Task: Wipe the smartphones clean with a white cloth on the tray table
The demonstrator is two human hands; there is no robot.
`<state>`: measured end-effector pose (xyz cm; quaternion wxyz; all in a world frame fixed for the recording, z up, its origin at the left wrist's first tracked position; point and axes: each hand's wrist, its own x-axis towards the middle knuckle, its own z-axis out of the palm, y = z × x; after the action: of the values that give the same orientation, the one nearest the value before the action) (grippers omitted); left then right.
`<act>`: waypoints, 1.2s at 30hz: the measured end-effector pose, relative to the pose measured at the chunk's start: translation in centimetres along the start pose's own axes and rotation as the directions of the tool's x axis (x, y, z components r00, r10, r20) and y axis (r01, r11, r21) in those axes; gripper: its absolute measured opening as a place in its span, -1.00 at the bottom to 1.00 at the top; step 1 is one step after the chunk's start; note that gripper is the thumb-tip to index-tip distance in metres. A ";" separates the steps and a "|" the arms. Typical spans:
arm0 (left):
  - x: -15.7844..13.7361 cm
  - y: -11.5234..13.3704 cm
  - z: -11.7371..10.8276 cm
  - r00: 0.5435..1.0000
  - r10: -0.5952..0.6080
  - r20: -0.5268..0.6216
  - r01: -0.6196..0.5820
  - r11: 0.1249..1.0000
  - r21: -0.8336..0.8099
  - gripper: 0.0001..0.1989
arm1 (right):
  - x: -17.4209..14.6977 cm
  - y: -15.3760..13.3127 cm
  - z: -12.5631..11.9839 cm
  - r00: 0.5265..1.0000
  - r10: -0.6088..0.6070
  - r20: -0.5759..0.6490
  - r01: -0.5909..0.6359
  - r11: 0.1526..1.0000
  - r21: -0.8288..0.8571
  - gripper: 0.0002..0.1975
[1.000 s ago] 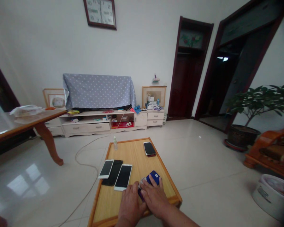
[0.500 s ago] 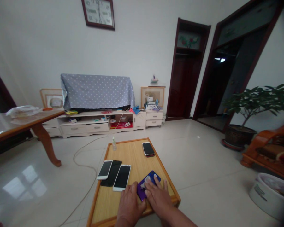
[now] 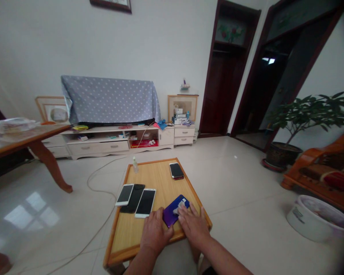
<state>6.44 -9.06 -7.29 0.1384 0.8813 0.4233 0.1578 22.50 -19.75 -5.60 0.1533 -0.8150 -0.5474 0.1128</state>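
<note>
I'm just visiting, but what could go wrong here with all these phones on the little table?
The blue-purple phone could slide if the left hand at its edge eases off while the right hand presses on the grey wad.
The leftmost white phone rests partly on a black phone or case, seemingly over the table rim, so a nudge might drop it.
The small bottle near the far left corner might tip if bumped.

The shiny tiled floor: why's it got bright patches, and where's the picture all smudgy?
Head view: pale window-shaped glare on the glossy, whitish tiled floor, probably reflected daylight; head view: dark blur in the lower right corner, reaching the round white plastic bucket.
</note>
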 end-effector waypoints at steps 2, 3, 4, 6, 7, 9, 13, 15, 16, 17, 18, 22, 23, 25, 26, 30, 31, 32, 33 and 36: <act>0.0 0.1 0.0 1.000 -0.002 -0.001 0.002 1.000 0.007 -0.38 | 0.9 0.9 -0.6 0.989 0.135 -0.056 -0.137 0.990 -0.035 -0.48; 0.0 0.1 -0.1 1.000 -0.005 -0.001 0.005 1.000 0.008 -0.38 | 1.0 1.1 -0.7 0.984 0.163 -0.073 -0.167 0.985 -0.046 -0.48; 0.0 0.1 -0.1 1.000 -0.007 -0.001 0.007 1.000 0.007 -0.38 | 1.0 1.0 -0.6 0.984 0.161 -0.080 -0.166 0.985 -0.054 -0.47; 0.0 0.0 -0.1 1.000 -0.007 -0.004 0.007 1.000 -0.001 -0.38 | 0.2 0.2 0.1 0.996 0.065 -0.064 -0.068 0.996 -0.055 -0.48; 0.0 0.0 -0.1 1.000 -0.005 -0.003 0.005 1.000 -0.006 -0.38 | -0.4 -0.2 0.5 0.999 -0.010 -0.051 0.008 0.999 -0.045 -0.48; 0.0 -0.1 0.0 1.000 -0.005 0.002 0.005 1.000 -0.014 -0.36 | -1.3 -1.0 1.1 0.991 -0.130 -0.032 0.130 0.991 -0.019 -0.48; 0.0 -0.1 0.0 1.000 0.007 -0.012 -0.008 1.000 -0.011 -0.39 | -0.7 -0.6 0.4 0.999 -0.041 -0.022 0.040 0.999 -0.035 -0.46; 0.0 -0.1 0.0 1.000 0.016 -0.022 -0.016 1.000 -0.006 -0.41 | 0.3 0.2 -0.3 0.995 0.088 -0.037 -0.090 0.994 -0.063 -0.46; 0.0 -0.1 0.0 1.000 0.019 -0.024 -0.019 1.000 -0.005 -0.41 | 0.6 0.5 -0.5 0.990 0.132 -0.046 -0.135 0.988 -0.074 -0.47; 0.0 -0.1 0.0 0.999 0.022 -0.026 -0.022 1.000 -0.006 -0.40 | 0.8 0.6 -0.4 0.986 0.157 -0.051 -0.160 0.984 -0.081 -0.46; 0.0 -0.2 0.0 0.999 0.026 -0.028 -0.026 1.000 -0.009 -0.40 | 0.8 0.5 -0.1 0.986 0.158 -0.052 -0.162 0.983 -0.083 -0.46; -0.1 -0.3 0.0 1.000 0.021 -0.020 -0.022 0.999 -0.036 -0.40 | -0.6 -0.8 2.3 1.000 0.022 -0.017 -0.023 0.997 -0.074 -0.43; -0.1 -0.3 0.0 1.000 0.017 -0.019 -0.018 0.999 -0.041 -0.40 | -0.9 -1.0 2.8 1.000 -0.003 -0.011 0.003 0.997 -0.073 -0.42; -0.1 -0.2 0.0 1.000 0.015 -0.020 -0.016 0.999 -0.038 -0.41 | -0.9 -1.0 3.0 1.000 0.013 -0.020 -0.014 0.997 -0.076 -0.42; -0.1 -0.2 -0.1 1.000 0.017 -0.021 -0.018 0.999 -0.031 -0.41 | -0.5 -0.7 2.9 0.998 0.050 -0.028 -0.052 0.996 -0.078 -0.42; 0.0 0.1 -0.2 1.000 0.009 -0.015 -0.009 1.000 -0.013 -0.41 | 1.6 0.5 1.4 0.973 0.225 -0.051 -0.229 0.970 -0.080 -0.37; 0.0 0.1 -0.2 1.000 0.006 -0.014 -0.007 1.000 -0.013 -0.41 | 1.9 0.6 1.2 0.966 0.250 -0.059 -0.255 0.964 -0.079 -0.36; 0.0 0.1 -0.3 1.000 0.005 -0.014 -0.005 1.000 -0.014 -0.41 | 1.9 0.5 1.3 0.963 0.261 -0.068 -0.265 0.961 -0.076 -0.35; 0.1 0.1 -0.3 1.000 0.007 -0.013 -0.007 1.000 -0.016 -0.42 | 1.7 0.2 1.6 0.964 0.255 -0.073 -0.260 0.963 -0.072 -0.35; 0.1 0.0 -0.3 1.000 0.012 -0.003 -0.012 0.999 -0.032 -0.43 | -0.1 -1.1 3.2 0.986 0.157 -0.064 -0.160 0.986 -0.041 -0.34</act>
<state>6.39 -8.95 -6.99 0.1510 0.8812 0.4157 0.1667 20.38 -19.04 -8.15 0.1416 -0.8622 -0.4784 0.0873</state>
